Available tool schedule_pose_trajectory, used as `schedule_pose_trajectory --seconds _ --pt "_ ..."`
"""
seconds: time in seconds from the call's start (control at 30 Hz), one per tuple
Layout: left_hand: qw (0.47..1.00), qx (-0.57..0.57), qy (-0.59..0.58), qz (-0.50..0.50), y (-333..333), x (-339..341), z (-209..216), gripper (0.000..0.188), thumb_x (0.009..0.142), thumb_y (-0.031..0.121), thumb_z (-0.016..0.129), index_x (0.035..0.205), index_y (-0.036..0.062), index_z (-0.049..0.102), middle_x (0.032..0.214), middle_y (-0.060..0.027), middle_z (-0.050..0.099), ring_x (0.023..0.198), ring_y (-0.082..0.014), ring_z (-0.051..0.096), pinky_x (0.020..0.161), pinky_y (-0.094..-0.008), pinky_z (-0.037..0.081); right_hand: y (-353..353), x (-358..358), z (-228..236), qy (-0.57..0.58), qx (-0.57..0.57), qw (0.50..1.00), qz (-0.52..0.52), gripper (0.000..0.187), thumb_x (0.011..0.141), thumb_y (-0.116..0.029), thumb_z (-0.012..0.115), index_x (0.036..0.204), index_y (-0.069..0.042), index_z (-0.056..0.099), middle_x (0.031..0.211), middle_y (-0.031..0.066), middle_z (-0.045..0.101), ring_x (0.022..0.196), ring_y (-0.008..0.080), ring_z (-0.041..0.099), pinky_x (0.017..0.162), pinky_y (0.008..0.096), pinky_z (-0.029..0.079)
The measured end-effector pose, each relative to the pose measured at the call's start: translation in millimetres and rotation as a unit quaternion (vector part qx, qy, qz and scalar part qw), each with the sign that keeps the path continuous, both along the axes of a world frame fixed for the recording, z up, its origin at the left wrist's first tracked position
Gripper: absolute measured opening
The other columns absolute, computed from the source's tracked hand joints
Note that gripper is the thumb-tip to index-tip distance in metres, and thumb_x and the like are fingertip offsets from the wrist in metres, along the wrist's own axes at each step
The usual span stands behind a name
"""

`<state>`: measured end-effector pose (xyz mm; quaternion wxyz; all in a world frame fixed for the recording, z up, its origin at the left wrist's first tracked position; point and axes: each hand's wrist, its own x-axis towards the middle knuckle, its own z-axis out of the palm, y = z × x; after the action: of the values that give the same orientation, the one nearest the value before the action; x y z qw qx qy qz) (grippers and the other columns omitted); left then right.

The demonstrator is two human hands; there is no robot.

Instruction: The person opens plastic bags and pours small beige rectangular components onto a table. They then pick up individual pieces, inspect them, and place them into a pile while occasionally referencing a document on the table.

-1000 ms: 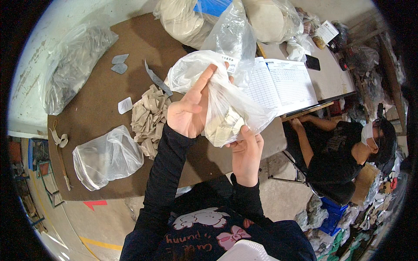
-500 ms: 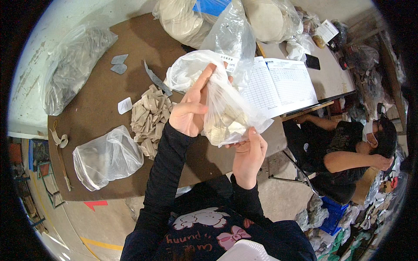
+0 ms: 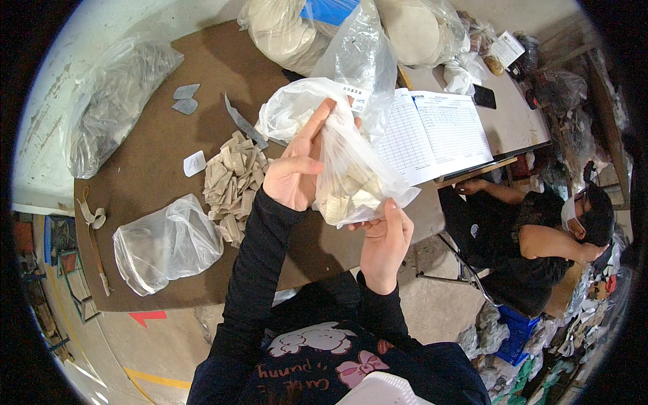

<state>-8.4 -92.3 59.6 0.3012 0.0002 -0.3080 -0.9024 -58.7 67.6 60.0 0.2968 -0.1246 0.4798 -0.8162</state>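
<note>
Above the table's near edge I hold up a clear plastic bag (image 3: 364,152) with several cream-coloured pieces (image 3: 347,199) at its bottom. My left hand (image 3: 297,165) grips the bag's upper side, its thumb and fingers closed around the gathered film. At the bag's lower right corner, my right hand (image 3: 385,246) pinches the film between thumb and fingers. A heap of beige flat pieces (image 3: 233,175) lies on the brown table (image 3: 148,135), left of my left hand. Beside the heap rests a curved grey strip (image 3: 243,123).
A clear bag (image 3: 169,243) lies near left, a bigger filled bag (image 3: 115,108) far left. Two grey pieces (image 3: 185,98) and a white tag (image 3: 194,163) lie between. Open record sheets (image 3: 439,135) and a phone (image 3: 484,96) are right. Another person (image 3: 533,229) sits at right.
My hands and the bag stay nearly in place, the bag's right corner shifting slightly. The seated person's raised arm has moved a little.
</note>
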Motion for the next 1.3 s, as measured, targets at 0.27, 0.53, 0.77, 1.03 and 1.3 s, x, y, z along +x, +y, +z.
schedule_pose_trajectory --seconds 0.27,0.53,0.77,1.03,1.3 --pt "0.999 0.043 0.017 -0.013 -0.9 1.5 -0.3 0.104 0.057 0.004 0.058 0.15 -0.0035 0.012 0.152 -0.021 0.022 0.141 -0.0351 0.027 0.116 -0.0424 0.024 0.2 1.7 -0.4 0.006 0.011 1.0 -0.002 0.035 0.1 -0.024 0.049 0.092 0.006 0.064 0.085 0.0119 0.067 0.068 0.0159 0.058 0.061 0.0334 0.05" --pt "0.999 0.043 0.011 -0.015 -1.0 -1.1 -1.5 0.104 0.057 0.004 0.058 0.15 -0.0019 0.013 0.152 -0.0211 0.023 0.14 -0.0353 0.028 0.116 -0.0433 0.025 1.7 -0.9 -2.3 0.007 0.003 1.0 0.001 0.035 0.1 -0.024 0.048 0.092 0.006 0.065 0.084 0.0111 0.067 0.067 0.0159 0.059 0.06 0.033 0.05" --pt "0.999 0.011 -0.025 0.038 6.1 -4.8 -6.9 0.09 0.071 0.018 0.067 0.148 -0.0025 0.025 0.149 -0.0175 0.034 0.141 -0.027 0.029 0.114 -0.0377 0.026 -5.9 -2.6 -6.0 0.14 0.045 0.984 -0.103 0.044 0.093 -0.017 0.058 0.13 -0.001 0.043 0.123 0.0177 0.054 0.108 0.0273 0.054 0.09 0.0434 0.046" --pt "0.939 -0.293 -0.17 -0.064 61.1 -30.4 -44.3 0.054 0.097 0.046 0.05 0.123 -0.0009 0.058 0.113 -0.0184 0.065 0.102 -0.0257 0.061 0.089 -0.0343 0.047 10.9 -20.2 -12.7 0.313 0.243 0.907 -0.142 0.062 0.088 -0.009 0.064 0.141 -0.004 0.035 0.135 0.0159 0.046 0.123 0.0281 0.046 0.104 0.0407 0.036" --pt "0.736 -0.62 -0.271 0.019 48.8 -22.1 -44.0 0.036 0.093 0.035 0.054 0.11 0.003 0.061 0.094 -0.0193 0.065 0.088 -0.0379 0.063 0.078 -0.044 0.05 38.3 -64.2 -20.4 0.295 0.412 0.862 0.024 0.027 0.095 -0.007 0.054 0.119 0.005 0.059 0.098 0.0078 0.065 0.071 0.01 0.057 0.059 0.0222 0.046"
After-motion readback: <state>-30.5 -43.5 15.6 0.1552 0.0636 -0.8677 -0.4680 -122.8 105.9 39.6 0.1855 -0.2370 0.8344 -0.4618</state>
